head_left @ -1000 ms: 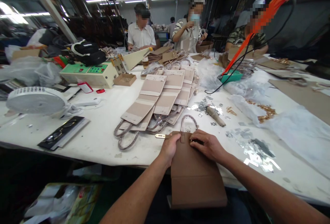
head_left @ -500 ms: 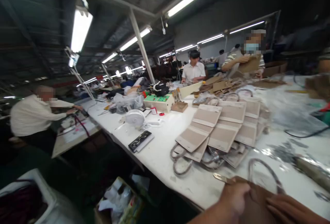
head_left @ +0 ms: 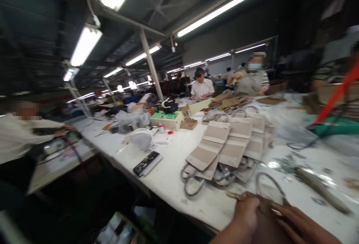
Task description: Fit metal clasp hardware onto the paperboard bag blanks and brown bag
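Observation:
My left hand [head_left: 246, 214], at the lower right of the head view, is closed on a brown bag panel [head_left: 266, 223]. A slim pale metal piece [head_left: 234, 195] pokes out to the left past its fingers; its kind is unclear. On the panel's other side my right hand [head_left: 304, 223] is closed over the edge, fingers partly blurred. A looped handle [head_left: 270, 176] rises behind the panel, seemingly joined to it. Just beyond my hands, overlapping beige bag panels [head_left: 210, 145] lie in a stack, with round handles [head_left: 193, 188] sticking out underneath.
On the white table [head_left: 168, 176] are a black-and-white box [head_left: 147, 163], a white fan [head_left: 141, 138] and a green-topped machine [head_left: 166, 118]. Small metal parts [head_left: 286, 161] and a dark rod-like tool [head_left: 322, 189] lie right. Co-workers sit beyond; another person [head_left: 17, 135] works at left.
The view has swung to the right, bringing a red strip and another person in at the right edge. Both hands stay on the brown panel; my right hand has shifted closer to the left one.

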Available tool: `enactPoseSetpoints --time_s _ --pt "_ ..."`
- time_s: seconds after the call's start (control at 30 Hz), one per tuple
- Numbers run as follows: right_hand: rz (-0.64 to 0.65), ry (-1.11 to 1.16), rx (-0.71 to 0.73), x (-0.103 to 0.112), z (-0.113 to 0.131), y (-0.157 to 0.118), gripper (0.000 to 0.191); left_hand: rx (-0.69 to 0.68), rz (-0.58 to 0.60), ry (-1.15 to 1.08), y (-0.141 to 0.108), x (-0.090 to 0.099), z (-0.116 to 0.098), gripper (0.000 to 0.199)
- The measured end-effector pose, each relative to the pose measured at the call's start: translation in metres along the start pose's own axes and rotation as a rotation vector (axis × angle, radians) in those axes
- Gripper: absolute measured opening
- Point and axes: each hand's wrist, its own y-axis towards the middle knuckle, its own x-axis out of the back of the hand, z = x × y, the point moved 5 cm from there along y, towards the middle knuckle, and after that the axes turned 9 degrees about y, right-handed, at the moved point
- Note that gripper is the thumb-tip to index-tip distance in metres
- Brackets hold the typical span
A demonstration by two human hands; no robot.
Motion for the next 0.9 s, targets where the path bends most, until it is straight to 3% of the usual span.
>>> enactPoseSetpoints --time_s 0.07,0.13,0.23,0.3,0.4,0.6,0.73,0.9 --pt "0.026 -0.039 -0.041 0.019 0.024 -0.011 0.034 -0.008 0.002 0.014 -0.010 -0.002 -0.007 0.016" --pt "0.106 0.023 -0.052 0.033 0.035 -0.013 0.031 0.021 0.075 0.029 -0.003 -0.003 -0.009 0.022" --pt "0.067 0.017 -0.124 0.063 0.023 -0.007 0.023 0.046 0.060 0.160 0.027 0.004 -0.007 0.033" --pt "-0.009 -0.064 -0.210 0.088 0.003 -0.004 0.021 0.077 0.064 0.231 0.037 0.006 -0.004 0.038" --pt "-0.065 -0.197 -0.381 0.125 -0.038 0.004 0.021 0.095 0.041 0.261 0.032 0.006 -0.007 0.037" --pt "-0.137 -0.392 -0.586 0.176 -0.132 0.061 0.033 0.210 0.053 0.142 0.023 0.001 -0.012 0.033" --pt "-0.128 -0.482 -0.704 0.181 -0.173 0.084 0.037 0.228 0.118 0.100 0.024 0.005 -0.004 0.034" --pt "-0.089 -0.518 -0.769 0.174 -0.189 0.083 0.028 0.067 0.168 0.132 0.022 0.006 -0.002 0.036"
